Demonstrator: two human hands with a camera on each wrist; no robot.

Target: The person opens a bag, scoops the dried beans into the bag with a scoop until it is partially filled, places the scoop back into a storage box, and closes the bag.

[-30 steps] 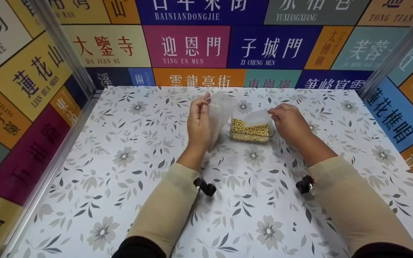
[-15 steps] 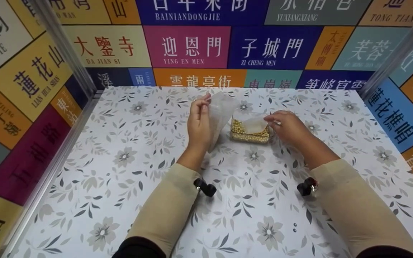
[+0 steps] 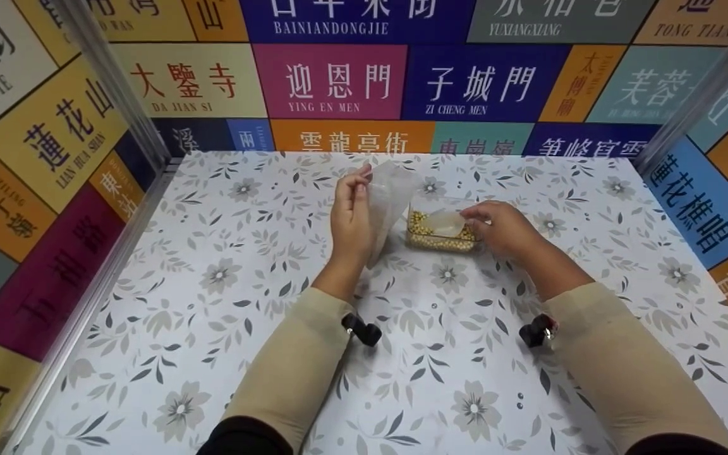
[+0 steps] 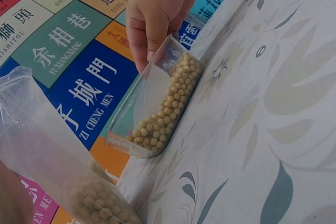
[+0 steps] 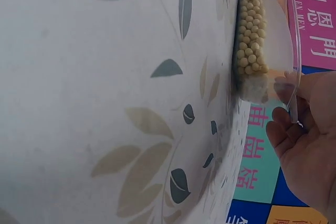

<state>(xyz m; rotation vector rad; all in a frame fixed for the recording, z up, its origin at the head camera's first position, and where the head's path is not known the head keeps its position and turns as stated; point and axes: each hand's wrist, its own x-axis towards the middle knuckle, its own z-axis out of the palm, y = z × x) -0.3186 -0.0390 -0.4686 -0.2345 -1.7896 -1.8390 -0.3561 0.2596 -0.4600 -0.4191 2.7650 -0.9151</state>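
Observation:
My left hand (image 3: 350, 218) holds a clear plastic bag (image 3: 392, 196) upright beside the box, its thumb and fingers at the bag's near side. Soybeans (image 4: 100, 203) lie in the bottom of the bag in the left wrist view. A clear rectangular box (image 3: 409, 237) stands on the table just right of the bag, partly filled with soybeans (image 4: 176, 95). My right hand (image 3: 502, 229) pinches a thin, translucent white scraper (image 3: 445, 222) with a rounded edge, dipped among the beans. Its fingertips reach over the box's right wall, as the right wrist view shows.
A white table (image 3: 212, 341) with a grey leaf and flower print lies under both hands. Colourful panels (image 3: 332, 82) with Chinese lettering rise behind and at both sides, with metal posts (image 3: 121, 88) at the corners.
My right hand has moved left and slightly down, taking the scraper from above the box's right part deeper into the beans. The left hand and bag have stayed put.

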